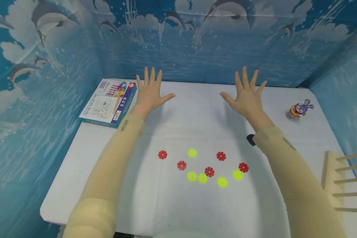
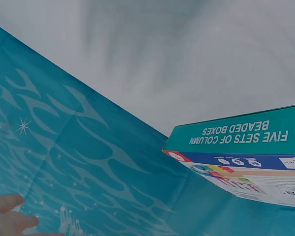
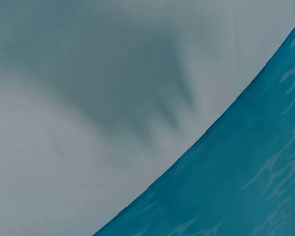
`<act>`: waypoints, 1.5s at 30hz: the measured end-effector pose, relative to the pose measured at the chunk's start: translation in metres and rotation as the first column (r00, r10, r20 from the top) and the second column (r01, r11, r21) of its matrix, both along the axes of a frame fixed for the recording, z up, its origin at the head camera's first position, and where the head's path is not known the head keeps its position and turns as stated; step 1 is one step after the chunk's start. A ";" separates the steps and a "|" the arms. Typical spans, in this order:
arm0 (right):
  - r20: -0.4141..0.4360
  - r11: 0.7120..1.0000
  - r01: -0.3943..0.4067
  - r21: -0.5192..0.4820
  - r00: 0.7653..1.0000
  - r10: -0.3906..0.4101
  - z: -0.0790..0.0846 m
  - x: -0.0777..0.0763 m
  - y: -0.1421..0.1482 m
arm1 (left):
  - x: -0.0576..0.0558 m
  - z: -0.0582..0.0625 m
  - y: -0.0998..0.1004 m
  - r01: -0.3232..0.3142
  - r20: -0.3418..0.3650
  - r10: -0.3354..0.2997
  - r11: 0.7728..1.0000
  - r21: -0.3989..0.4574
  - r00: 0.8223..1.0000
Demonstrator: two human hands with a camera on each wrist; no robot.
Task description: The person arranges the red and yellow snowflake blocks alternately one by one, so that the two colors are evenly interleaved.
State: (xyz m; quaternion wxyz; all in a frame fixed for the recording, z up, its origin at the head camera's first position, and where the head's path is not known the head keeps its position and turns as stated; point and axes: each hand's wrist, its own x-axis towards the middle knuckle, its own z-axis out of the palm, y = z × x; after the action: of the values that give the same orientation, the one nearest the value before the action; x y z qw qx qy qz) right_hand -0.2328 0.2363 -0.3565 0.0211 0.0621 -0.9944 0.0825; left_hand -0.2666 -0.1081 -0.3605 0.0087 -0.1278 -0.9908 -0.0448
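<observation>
Both hands are held out over the far part of the white table [image 1: 193,109], fingers spread and straight, holding nothing. The left hand [image 1: 150,91] is beside a flat toy box [image 1: 107,102]; its side, seen in the left wrist view, reads "Five sets of column beaded boxes". Above the table at the right is the right hand [image 1: 246,96], its thumb pointing inward. Between the forearms lie several red notched discs [image 1: 181,165] and several yellow-green ones [image 1: 192,153], loosely scattered. In the right wrist view the hand's shadow falls on the cloth.
A small purple rabbit-eared figure [image 1: 298,108] stands at the right. Near the right edge is a wooden rack [image 1: 331,185] with rods. A black object [image 1: 251,139] shows by the right cuff. Blue dolphin-print curtains [image 1: 178,49] enclose the table's back and sides.
</observation>
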 end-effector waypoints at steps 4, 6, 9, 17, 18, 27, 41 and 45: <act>-0.017 0.999 -0.042 0.011 0.999 0.042 -0.003 0.007 -0.008 | 0.006 0.001 -0.003 0.032 0.006 -0.033 0.999 0.022 0.999; -0.027 0.998 -0.070 0.008 0.997 0.070 -0.004 0.011 -0.014 | 0.009 0.001 -0.005 0.048 0.010 -0.049 0.998 0.036 0.999; -0.046 0.993 -0.114 -0.007 0.992 0.113 -0.007 0.019 -0.021 | 0.016 -0.002 -0.009 0.070 0.013 -0.071 0.996 0.051 0.997; -0.072 0.970 -0.229 -0.078 0.972 0.224 -0.025 0.048 -0.044 | 0.040 -0.013 -0.018 0.148 -0.012 -0.148 0.987 0.069 0.989; -0.073 0.965 -0.247 -0.087 0.968 0.241 -0.028 0.052 -0.048 | 0.045 -0.015 -0.019 0.161 -0.018 -0.161 0.984 0.072 0.987; -0.065 0.905 -0.397 -0.155 0.918 0.392 -0.048 0.090 -0.074 | 0.091 -0.033 -0.031 0.282 -0.027 -0.281 0.949 0.140 0.959; 0.111 0.865 -0.371 -0.339 0.897 0.428 -0.063 0.129 -0.094 | 0.136 -0.060 -0.041 0.258 0.222 -0.335 0.914 0.314 0.916; 0.177 0.861 -0.319 -0.395 0.894 0.412 -0.066 0.131 -0.096 | 0.140 -0.067 -0.039 0.234 0.272 -0.338 0.907 0.351 0.901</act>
State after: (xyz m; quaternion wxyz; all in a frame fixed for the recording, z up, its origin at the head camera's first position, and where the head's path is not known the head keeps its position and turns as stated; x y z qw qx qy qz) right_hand -0.1016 0.1400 -0.4223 -0.1126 0.2351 -0.9267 0.2709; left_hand -0.1269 -0.1476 -0.4273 -0.1424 -0.2612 -0.9288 -0.2212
